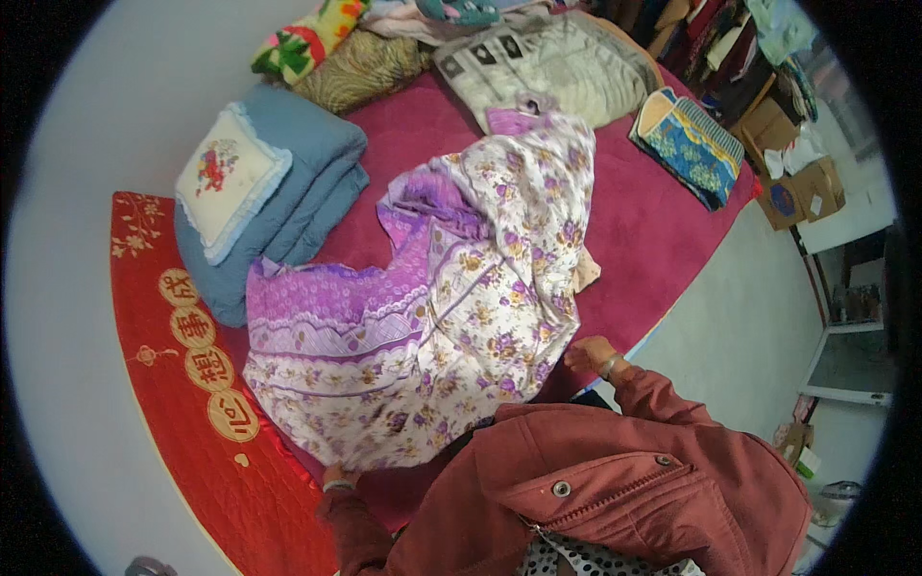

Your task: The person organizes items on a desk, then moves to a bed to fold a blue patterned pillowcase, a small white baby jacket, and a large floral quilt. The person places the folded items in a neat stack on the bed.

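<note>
A floral sheet (497, 288), white and purple with a scalloped printed band, lies rumpled over a dark pink bed cover (634, 209). At the sheet's lower left edge is my left hand (340, 475), its fingers mostly hidden by the cloth; whether it grips cannot be told. My right hand (592, 354) is beside the sheet's right lower edge, fingers bent; whether cloth is between them is unclear. A small beige cloth piece (587, 271) shows from under the sheet's right side.
A folded blue quilt (310, 144) with a frilled embroidered cushion (230, 180) lies at the left, by a red quilted wall hanging (194, 374). Toward the back are a patterned pillow (360, 68), a folded pale blanket (555, 65) and a folded blue patterned cloth (688, 147). Cardboard boxes (821, 187) stand at the right.
</note>
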